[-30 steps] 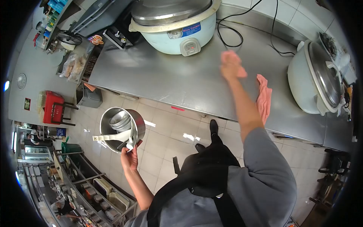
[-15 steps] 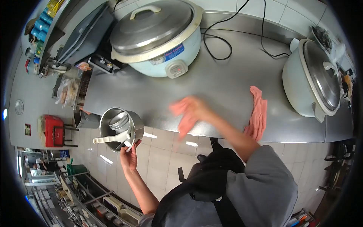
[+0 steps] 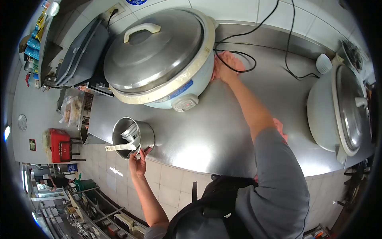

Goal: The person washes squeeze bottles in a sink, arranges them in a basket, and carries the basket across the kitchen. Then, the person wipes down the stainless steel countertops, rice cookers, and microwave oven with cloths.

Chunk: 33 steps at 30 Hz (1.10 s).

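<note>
Held the pink cloth [image 3: 235, 60] in the closed grip of the right hand [image 3: 226, 75] on the surface [image 3: 179, 131], just beside the big cooker [image 3: 203, 85], with folds ahead and to the right. Could not tell its long way. Gripped the small pot [image 3: 146, 135] with the left hand [image 3: 138, 166], farther from the cloth.

Bowls [image 3: 129, 131] in pot [image 3: 147, 134], cloths [image 3: 234, 60] btwn cookers [image 3: 159, 55]

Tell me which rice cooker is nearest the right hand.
The left cooker, with the blue label: the right hand holds a pink cloth close beside it. The other cooker stands farther off, to the right.
</note>
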Each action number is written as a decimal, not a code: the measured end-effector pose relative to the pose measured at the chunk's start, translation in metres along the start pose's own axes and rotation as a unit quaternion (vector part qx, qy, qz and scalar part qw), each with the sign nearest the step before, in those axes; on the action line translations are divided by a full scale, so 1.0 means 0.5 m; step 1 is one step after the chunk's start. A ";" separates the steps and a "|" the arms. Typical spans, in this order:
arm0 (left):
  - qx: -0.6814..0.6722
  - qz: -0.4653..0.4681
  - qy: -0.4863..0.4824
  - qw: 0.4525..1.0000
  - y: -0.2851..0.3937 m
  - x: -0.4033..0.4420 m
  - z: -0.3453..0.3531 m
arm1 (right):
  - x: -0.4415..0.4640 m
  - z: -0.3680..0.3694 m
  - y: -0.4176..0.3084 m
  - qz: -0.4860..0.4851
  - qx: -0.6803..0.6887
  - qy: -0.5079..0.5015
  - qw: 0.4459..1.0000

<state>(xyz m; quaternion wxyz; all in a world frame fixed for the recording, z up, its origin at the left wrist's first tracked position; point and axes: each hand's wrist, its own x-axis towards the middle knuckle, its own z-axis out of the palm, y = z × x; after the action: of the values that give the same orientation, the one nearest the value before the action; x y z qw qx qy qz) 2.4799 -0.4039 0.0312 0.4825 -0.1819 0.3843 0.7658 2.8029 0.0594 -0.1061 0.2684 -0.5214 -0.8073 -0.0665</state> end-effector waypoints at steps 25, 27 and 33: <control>0.531 -0.052 -0.268 0.802 -0.312 -0.102 -0.045 | -0.846 -0.560 -0.259 0.050 0.027 -0.106 0.993; 0.598 -0.030 -0.383 0.704 -0.377 -0.122 -0.009 | -0.958 -0.632 -0.185 0.138 0.059 -0.053 0.987; 0.616 0.103 -0.654 0.426 -0.608 -0.232 0.100 | -1.120 -0.857 -0.052 0.638 0.198 0.120 0.735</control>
<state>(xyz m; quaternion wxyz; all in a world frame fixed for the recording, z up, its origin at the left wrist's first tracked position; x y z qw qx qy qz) 2.8060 -0.3623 0.0128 0.4905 0.7604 0.3386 0.2580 3.1110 -0.5697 -0.0200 0.4401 -0.8365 -0.2415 0.2197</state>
